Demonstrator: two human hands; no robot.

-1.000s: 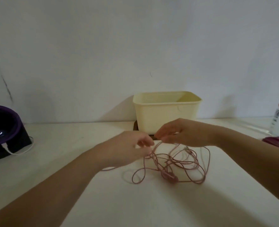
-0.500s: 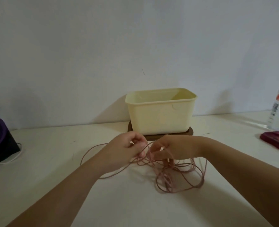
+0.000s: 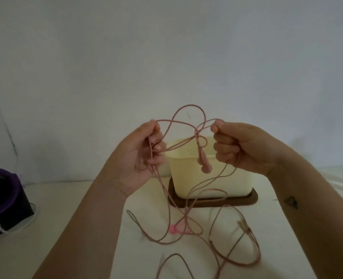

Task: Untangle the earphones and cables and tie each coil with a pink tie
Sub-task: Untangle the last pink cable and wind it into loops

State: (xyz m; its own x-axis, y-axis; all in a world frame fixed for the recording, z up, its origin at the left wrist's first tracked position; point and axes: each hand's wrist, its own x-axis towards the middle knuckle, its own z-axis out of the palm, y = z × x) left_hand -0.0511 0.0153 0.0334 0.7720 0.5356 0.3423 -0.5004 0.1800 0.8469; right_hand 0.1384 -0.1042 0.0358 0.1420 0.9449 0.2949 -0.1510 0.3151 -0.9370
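The pink earphone cable [image 3: 199,146] is hanging in a loose tangle between the two raised hands, held up in front of the tub, with one open loop arching above the fingertips and several strands crossing in a knot at the middle. Just below that knot the earbuds [image 3: 205,167] are dangling together against the tub's front. The rest of the cable is trailing down onto the table [image 3: 70,198], where it is lying in wide, overlapping loops near the bottom edge of the view. Among those loops a small brighter pink piece [image 3: 173,231] is lying on the tabletop; whether it is a tie I cannot tell. The left hand [image 3: 140,156] is pinching a strand between thumb and forefinger, with its other fingers curling round more strands running down through the palm. The right hand [image 3: 241,148] is pinching the other end of the raised span at thumb and forefinger, with its remaining fingers folding into the palm. Behind the hands a cream tub [image 3: 210,184] is standing on a dark brown tray [image 3: 245,200]. Well apart at the far left, a black device with a purple rim [image 3: 1,196] is sitting on the table, a white lead [image 3: 15,229] curling from its base. A plain pale wall [image 3: 166,47] is filling the background.
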